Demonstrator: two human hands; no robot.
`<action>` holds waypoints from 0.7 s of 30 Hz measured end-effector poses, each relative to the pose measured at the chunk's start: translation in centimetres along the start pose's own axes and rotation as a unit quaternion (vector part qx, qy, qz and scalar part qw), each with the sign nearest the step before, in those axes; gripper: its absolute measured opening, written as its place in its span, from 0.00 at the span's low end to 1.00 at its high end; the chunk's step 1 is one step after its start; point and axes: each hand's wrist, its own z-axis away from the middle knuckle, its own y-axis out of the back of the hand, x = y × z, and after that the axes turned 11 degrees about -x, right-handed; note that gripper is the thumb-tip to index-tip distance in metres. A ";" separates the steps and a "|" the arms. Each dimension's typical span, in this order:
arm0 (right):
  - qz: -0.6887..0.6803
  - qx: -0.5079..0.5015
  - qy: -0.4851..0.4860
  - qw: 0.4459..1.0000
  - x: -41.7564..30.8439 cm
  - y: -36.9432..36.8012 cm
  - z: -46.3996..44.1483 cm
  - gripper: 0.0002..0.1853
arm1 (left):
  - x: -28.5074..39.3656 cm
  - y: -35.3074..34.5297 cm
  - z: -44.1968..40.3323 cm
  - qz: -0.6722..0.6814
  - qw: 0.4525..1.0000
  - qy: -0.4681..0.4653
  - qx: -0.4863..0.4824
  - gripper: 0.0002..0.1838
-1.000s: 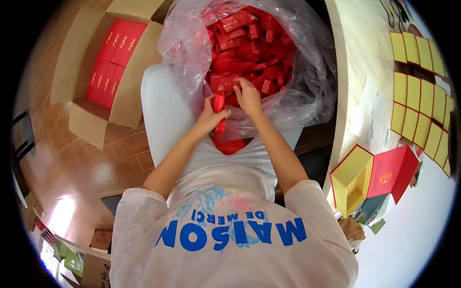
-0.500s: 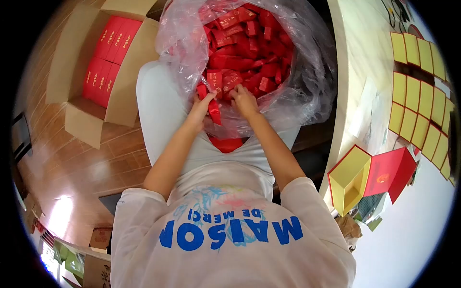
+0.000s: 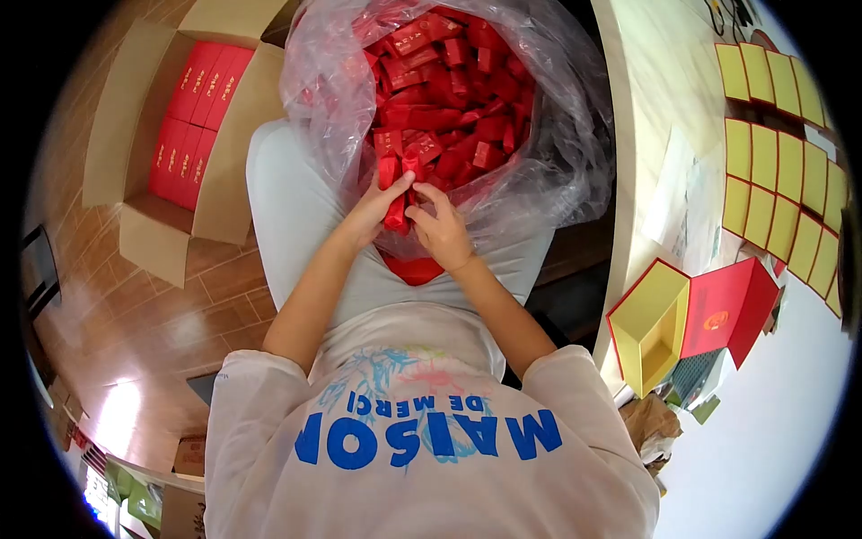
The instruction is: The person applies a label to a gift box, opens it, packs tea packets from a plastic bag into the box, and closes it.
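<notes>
My left hand is closed around small red foil packets, with its thumb pressed over them. One packet sticks up past that thumb. Close beside it, my right hand has its thumb and forefinger apart, the fingertips at the packets and the left thumb; I see nothing between them. Both hands are above my lap, at the near edge of a clear plastic bag full of similar red packets.
On the left, an open cardboard carton holds red boxes in rows. A pale table on the right bears an open red-and-yellow gift box and rows of yellow box trays. A brown paper bag lies near the table's side.
My right hand has drawn back from the packets in the bag toward my left hand. Another red packet now stands in my left hand's grip. The view has shifted slightly.
</notes>
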 end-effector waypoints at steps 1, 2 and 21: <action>-0.051 0.018 -0.018 0.998 -0.3 0.0 0.2 0.12 | 0.0 0.0 0.0 -0.012 0.999 0.004 -0.043 0.42; -0.102 0.035 -0.035 0.994 -0.5 -0.1 0.3 0.10 | 0.0 0.0 0.0 -0.013 0.999 0.005 -0.044 0.42; -0.145 -0.087 -0.221 0.960 5.5 -0.3 -6.3 0.08 | -1.9 0.7 -0.7 -0.347 0.926 -0.137 0.063 0.54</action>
